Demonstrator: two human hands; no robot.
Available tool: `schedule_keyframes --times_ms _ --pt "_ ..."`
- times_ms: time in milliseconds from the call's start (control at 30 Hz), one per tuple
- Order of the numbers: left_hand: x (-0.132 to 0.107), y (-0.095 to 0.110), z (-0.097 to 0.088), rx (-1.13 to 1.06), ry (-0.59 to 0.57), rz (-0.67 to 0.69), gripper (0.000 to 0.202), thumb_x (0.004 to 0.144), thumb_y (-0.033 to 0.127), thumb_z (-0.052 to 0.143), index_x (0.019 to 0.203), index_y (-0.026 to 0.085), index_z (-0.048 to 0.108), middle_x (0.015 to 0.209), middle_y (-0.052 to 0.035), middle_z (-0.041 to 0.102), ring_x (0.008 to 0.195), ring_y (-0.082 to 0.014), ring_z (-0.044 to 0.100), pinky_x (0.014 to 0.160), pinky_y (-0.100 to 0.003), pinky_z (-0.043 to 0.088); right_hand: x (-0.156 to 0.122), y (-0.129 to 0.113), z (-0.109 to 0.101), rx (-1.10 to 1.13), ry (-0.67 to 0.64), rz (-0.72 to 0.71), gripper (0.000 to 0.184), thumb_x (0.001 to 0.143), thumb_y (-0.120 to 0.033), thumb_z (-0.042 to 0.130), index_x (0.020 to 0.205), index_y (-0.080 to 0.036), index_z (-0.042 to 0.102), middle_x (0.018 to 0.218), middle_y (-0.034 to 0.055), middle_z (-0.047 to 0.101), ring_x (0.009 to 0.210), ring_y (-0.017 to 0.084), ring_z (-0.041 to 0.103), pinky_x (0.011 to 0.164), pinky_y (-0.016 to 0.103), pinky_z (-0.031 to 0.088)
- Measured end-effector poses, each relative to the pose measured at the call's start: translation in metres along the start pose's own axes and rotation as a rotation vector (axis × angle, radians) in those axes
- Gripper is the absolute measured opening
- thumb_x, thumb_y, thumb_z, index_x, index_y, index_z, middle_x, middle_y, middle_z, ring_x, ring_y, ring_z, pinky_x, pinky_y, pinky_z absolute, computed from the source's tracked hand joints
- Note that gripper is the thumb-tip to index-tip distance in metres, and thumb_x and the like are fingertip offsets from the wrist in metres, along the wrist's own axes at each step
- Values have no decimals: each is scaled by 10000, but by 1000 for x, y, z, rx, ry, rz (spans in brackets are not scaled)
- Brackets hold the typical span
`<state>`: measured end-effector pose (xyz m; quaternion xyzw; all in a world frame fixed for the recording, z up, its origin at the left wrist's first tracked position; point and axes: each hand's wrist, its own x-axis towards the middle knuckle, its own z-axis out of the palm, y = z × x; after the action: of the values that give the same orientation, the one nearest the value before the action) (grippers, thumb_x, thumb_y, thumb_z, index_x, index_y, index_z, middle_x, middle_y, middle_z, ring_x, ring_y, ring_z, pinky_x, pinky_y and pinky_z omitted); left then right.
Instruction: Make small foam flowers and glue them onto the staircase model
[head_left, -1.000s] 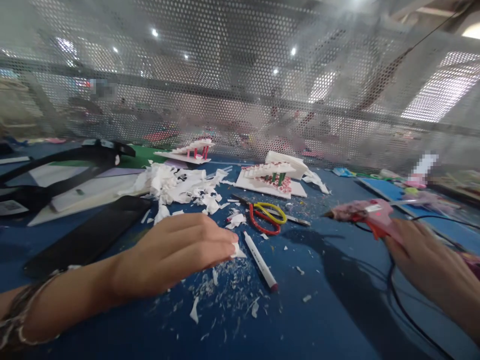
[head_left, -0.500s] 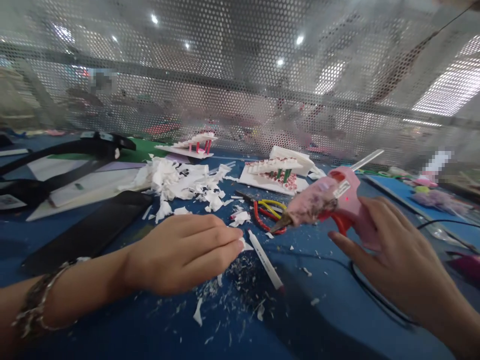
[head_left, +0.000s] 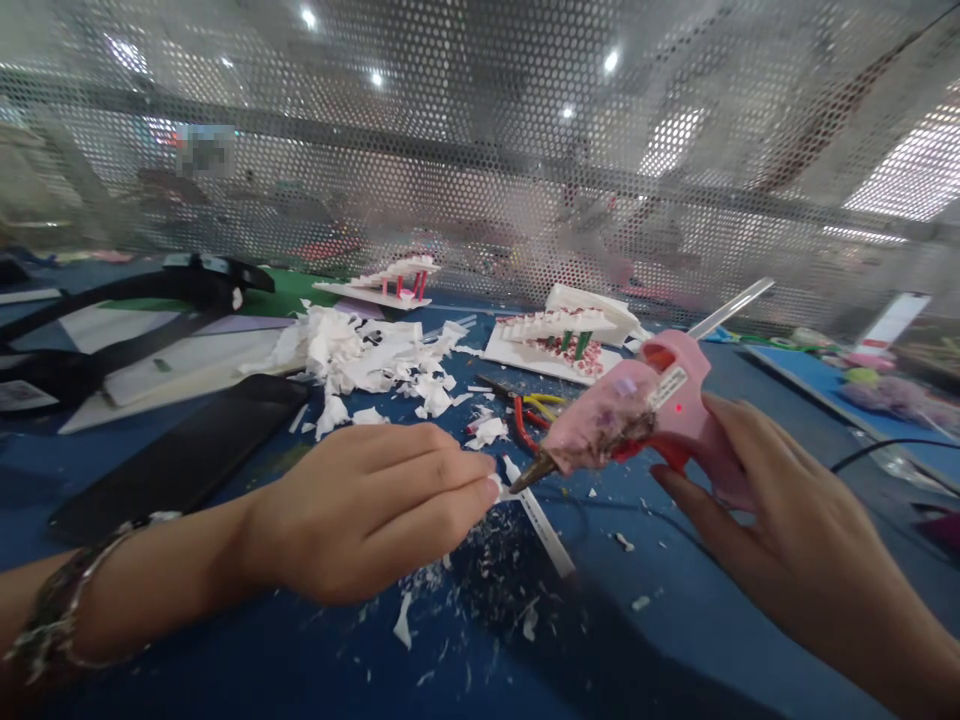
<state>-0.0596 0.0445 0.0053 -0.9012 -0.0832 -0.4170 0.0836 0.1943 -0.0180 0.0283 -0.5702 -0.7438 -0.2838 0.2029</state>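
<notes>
My left hand (head_left: 382, 505) is closed in a pinch, with a small white paper scrap (head_left: 504, 488) showing at its fingertips. In my right hand (head_left: 780, 510) is a pink hot glue gun (head_left: 637, 410), gripped by its handle. A clear glue stick (head_left: 731, 310) juts from the gun's back, and a small red light shows on its side. The nozzle points down and left, right at the scrap; whether they touch I cannot tell. Beneath the nozzle a white marker (head_left: 546, 530) lies on the blue table. Red-and-yellow-handled pliers (head_left: 525, 425) lie behind, partly hidden by the gun.
Torn white paper (head_left: 360, 355) is heaped behind my left hand. A black phone-like slab (head_left: 187, 450) and black straps (head_left: 127, 310) lie left. Two small stair models (head_left: 555, 335) stand before a perforated metal screen (head_left: 480, 150). The gun's cord trails at right.
The glue gun has moved left and down, bringing its nozzle from over the pliers to the paper scrap. My left hand has barely shifted and keeps its pinch.
</notes>
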Motion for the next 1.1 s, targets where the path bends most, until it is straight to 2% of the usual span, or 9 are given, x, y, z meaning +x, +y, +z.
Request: schedule_keyframes --times_ms 167,600,700,833,967,1100 --pt "-1 6 1 44 -9 -29 285 876 166 263 985 218 520 891 -44 655 843 -174 584 696 -314 485 1 1 0 1 4 -25 406 832 -431 264 1079 -142 408 897 142 591 843 281 565 642 373 443" --pt "1 3 3 22 67 -4 286 867 153 285 911 186 565 844 -53 660 818 -152 580 734 -279 481 1 0 -4 -10 -10 -25 363 832 -421 275 1026 -147 414 879 144 592 819 274 574 621 361 456" --pt "3 -2 -2 42 -2 69 264 858 125 293 924 152 546 871 -69 656 821 -151 580 749 -276 480 -1 1 -3 -33 2 -38 382 833 -419 278 1025 -121 420 878 161 589 830 283 571 619 362 455" --pt "3 -9 -7 77 -108 150 188 803 92 413 947 126 530 904 -68 652 823 -151 584 769 -267 478 -5 2 -4 -49 4 -52 396 832 -408 283 1039 -103 426 901 171 585 843 287 567 639 372 450" --pt "5 -10 -7 130 -33 140 152 756 104 519 900 138 556 857 -20 666 746 -128 590 702 -247 496 -8 7 -4 -53 -1 1 438 819 -449 275 1028 -102 441 883 163 585 811 293 572 625 381 443" --pt "9 -7 -7 139 4 141 148 697 97 600 841 118 572 822 -22 671 686 -128 589 635 -254 499 -13 30 1 -115 -44 120 487 788 -518 281 999 -110 443 882 173 574 819 325 560 609 404 432"
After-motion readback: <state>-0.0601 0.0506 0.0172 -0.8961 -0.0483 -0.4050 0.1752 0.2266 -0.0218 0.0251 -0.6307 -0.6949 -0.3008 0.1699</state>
